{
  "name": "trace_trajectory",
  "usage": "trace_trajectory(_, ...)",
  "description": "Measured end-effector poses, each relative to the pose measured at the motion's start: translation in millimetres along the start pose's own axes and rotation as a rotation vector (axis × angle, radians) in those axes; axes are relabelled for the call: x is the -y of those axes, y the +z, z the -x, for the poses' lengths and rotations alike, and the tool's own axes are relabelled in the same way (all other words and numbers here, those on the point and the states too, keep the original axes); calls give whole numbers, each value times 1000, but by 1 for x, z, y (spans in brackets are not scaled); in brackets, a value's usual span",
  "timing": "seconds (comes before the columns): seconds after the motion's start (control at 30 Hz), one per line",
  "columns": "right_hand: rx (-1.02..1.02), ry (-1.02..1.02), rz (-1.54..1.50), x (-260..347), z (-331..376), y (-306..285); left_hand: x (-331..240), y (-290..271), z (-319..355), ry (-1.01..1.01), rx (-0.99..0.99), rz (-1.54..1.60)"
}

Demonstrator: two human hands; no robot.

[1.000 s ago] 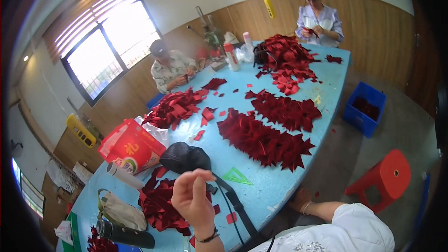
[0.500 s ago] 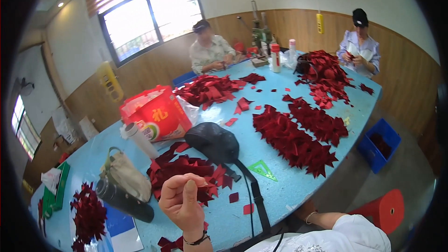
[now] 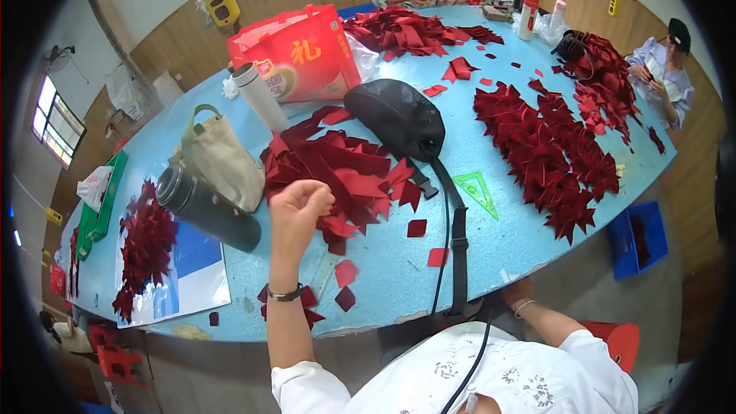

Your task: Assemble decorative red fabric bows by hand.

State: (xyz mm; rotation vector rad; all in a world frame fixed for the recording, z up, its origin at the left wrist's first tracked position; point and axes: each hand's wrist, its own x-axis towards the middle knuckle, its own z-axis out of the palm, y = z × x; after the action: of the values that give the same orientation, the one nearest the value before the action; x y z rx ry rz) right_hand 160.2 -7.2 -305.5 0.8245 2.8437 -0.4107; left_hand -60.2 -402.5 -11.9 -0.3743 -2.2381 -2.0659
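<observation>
My left hand [image 3: 300, 203] is raised over a heap of dark red velvet ribbon pieces [image 3: 326, 157]. Thumb and fingers are closed in a pinch; whatever they may hold is too small to make out. At the table's front edge, my right hand [image 3: 518, 290] is partly hidden and its fingers do not show clearly. Loose red ribbon squares [image 3: 346, 271] lie near my left wrist. Beyond the heap sits a black bag [image 3: 395, 119], its strap [image 3: 459, 249] running down over the edge. A green set square [image 3: 477, 193] lies to the right of the strap.
A dark flask [image 3: 207, 207], beige pouch [image 3: 224, 157], white bottle [image 3: 259, 98] and red gift bag [image 3: 299, 54] stand left on the blue table [image 3: 399, 284]. Ribbon bows [image 3: 537, 157] are massed right; a blue bin [image 3: 638, 238] is on the floor. Two people sit across.
The view has tilted down and shifted, showing more of my arm and the front table edge. My left hand has turned, its fingers still pinched. The right hand stays by the edge.
</observation>
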Motion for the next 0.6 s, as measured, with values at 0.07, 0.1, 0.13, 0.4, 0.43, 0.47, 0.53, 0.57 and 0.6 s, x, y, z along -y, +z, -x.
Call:
trace_trajectory(0.07, -2, 50, 35, -1, -6, 4, 22, -4, -2, -90, 125, -74)
trace_trajectory(0.1, -25, 3, 36, -5, -7, 10, 31, -2, -4, -91, 123, -79)
trace_trajectory(0.13, -50, -41, 39, -10, -5, 13, 37, 4, -5, 54, 76, -246)
trace_trajectory(0.4, 10, 86, 79, -4, 11, -23, 41, 41, -29, 510, -84, -1000)
trace_trajectory(0.43, 32, 114, 108, -3, 11, -27, 41, 43, -28, 395, -15, -1035)
trace_trajectory(0.47, 35, 113, 101, -10, 8, -22, 40, 44, -29, 279, 53, -1067)
trace_trajectory(0.53, 29, 118, 20, -34, -5, -6, 47, 41, -37, 268, 72, -1029)
trace_trajectory(0.57, 25, 120, -20, -43, -9, 1, 51, 37, -41, 256, 89, -984)
trace_trajectory(0.6, 29, 118, -28, -43, -9, 0, 51, 35, -45, 239, 107, -939)
